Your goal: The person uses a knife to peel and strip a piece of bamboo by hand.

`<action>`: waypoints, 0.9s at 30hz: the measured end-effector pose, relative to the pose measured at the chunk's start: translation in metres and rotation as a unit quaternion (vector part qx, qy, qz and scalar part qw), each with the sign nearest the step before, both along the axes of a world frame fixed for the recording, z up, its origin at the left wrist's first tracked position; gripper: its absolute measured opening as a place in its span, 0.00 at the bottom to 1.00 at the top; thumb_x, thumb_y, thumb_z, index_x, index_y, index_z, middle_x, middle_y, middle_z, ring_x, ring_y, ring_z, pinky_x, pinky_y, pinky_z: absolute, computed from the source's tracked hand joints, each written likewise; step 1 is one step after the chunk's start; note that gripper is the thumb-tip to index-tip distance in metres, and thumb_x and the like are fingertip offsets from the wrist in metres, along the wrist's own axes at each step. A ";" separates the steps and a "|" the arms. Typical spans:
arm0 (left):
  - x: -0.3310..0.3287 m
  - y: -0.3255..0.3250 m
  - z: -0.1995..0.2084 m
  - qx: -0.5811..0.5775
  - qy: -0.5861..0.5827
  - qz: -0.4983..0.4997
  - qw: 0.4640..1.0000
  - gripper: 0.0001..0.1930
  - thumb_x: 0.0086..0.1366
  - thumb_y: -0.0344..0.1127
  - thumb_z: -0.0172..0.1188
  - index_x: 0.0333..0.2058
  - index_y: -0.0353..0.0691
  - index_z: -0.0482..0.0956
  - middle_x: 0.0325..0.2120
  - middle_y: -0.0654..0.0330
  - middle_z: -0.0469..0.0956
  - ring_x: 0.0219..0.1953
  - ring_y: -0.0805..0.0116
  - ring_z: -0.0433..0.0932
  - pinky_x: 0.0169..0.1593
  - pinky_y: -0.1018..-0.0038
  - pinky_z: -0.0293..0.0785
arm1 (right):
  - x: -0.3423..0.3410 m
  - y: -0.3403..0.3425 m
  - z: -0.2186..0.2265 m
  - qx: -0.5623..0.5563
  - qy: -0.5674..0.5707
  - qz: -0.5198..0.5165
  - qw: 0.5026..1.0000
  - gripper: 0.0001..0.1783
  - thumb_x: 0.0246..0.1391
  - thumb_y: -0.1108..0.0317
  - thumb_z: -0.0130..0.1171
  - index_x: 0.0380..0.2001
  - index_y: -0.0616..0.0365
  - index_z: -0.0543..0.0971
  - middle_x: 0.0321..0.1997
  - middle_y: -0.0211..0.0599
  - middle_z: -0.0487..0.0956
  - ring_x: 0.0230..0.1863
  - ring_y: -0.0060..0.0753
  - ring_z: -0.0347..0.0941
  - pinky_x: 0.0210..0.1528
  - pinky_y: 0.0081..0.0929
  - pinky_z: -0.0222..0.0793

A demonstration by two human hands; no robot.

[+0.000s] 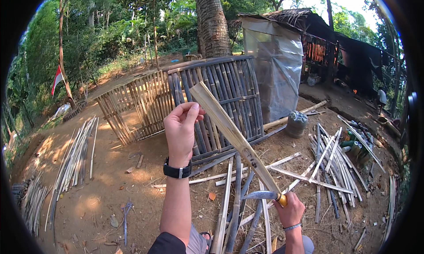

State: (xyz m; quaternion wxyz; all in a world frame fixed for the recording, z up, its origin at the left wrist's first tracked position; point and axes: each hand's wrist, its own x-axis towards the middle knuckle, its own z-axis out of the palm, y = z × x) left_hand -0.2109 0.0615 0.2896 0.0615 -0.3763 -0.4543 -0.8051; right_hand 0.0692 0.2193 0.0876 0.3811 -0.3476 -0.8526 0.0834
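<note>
My right hand [291,210] is closed around the yellowish handle of a knife [260,195], whose curved grey blade points left. A long, flat bamboo slat [234,137] slants from upper left down to the knife handle, and the blade lies across its lower part. Whether my right fingers also grip the slat is hidden. My left hand [182,121], with a black watch on the wrist, is raised beside the slat's upper end. Its thumb and fingers are pinched together, and anything between them is too small to make out.
Bamboo strips [331,161] are piled at the right, with more strips [77,157] at the left and poles by my feet. A dark bamboo panel [221,95] leans near a palm trunk [212,24]. A plastic-covered shelter [274,64] stands behind.
</note>
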 end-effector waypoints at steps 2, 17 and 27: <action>-0.002 -0.001 -0.001 0.000 0.004 0.006 1.000 0.08 0.65 0.31 0.60 0.37 0.30 0.80 0.27 0.59 0.81 0.30 0.76 0.77 0.38 0.79 0.73 | 0.000 -0.001 0.000 0.000 -0.008 0.001 1.000 0.20 0.35 0.57 0.75 0.26 0.53 0.75 0.25 0.35 0.76 0.25 0.44 0.75 0.26 0.39 0.68; -0.018 -0.012 -0.001 0.064 -0.062 0.132 0.987 0.13 0.71 0.39 0.49 0.34 0.40 0.80 0.28 0.64 0.81 0.30 0.76 0.78 0.37 0.80 0.70 | 0.005 0.004 0.003 -0.003 -0.022 0.004 1.000 0.22 0.37 0.54 0.74 0.26 0.54 0.74 0.25 0.36 0.76 0.26 0.46 0.75 0.27 0.40 0.69; 0.047 0.004 -0.165 -0.540 0.215 -0.128 0.803 0.24 0.60 0.35 0.58 0.56 0.40 0.69 0.51 0.47 0.72 0.53 0.52 0.74 0.58 0.63 0.69 | -0.018 -0.005 0.004 -0.084 -0.035 0.085 0.992 0.19 0.44 0.53 0.69 0.33 0.53 0.77 0.29 0.36 0.80 0.30 0.43 0.78 0.31 0.38 0.72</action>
